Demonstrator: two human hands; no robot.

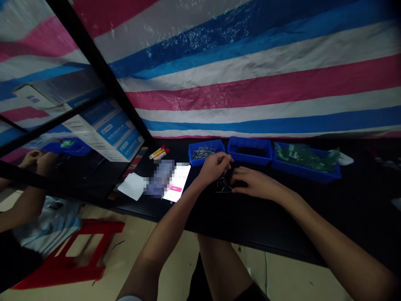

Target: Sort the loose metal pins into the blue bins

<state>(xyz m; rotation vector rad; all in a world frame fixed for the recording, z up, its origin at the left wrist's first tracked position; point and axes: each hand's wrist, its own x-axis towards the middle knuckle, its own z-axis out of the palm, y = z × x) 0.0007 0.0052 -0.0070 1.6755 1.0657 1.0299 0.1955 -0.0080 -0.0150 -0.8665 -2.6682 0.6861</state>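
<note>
- A black-framed mirror (46,104) fills the far left, reflecting the striped sheet, a blue-printed carton and a pair of hands.
- Below it, a red plastic stool (69,255) stands on the pale tiled floor (291,271).
- On the left end of the black table (282,225) lies a white paper sheet (133,186). Just beyond it is a yellow-and-red pen-like tube (159,152).
- A pixel-blurred object (159,177) lies beside a smartphone (177,182), whose lit screen shows a pink button.
- The left hand (214,165) hovers just in front of the first bin, its fingertips pinched together over the pins. A small glint shows at the tips, but whether they grasp a pin is too small to tell.
- The loose metal pins (223,186) lie scattered on the tabletop, between the two hands.
- The right hand (253,182) rests just beside them, fingers loosely curved and extended toward the pins, gripping nothing visible.
- Along the back edge sit three blue plastic bins: one holding metal pins (206,151), a dark-bottomed one (249,150), and one holding green circuit boards (305,161).
- A white object (344,158) touches the last bin's right end.
- A pink, blue and white striped tarp (250,83) hangs behind everything.
</note>
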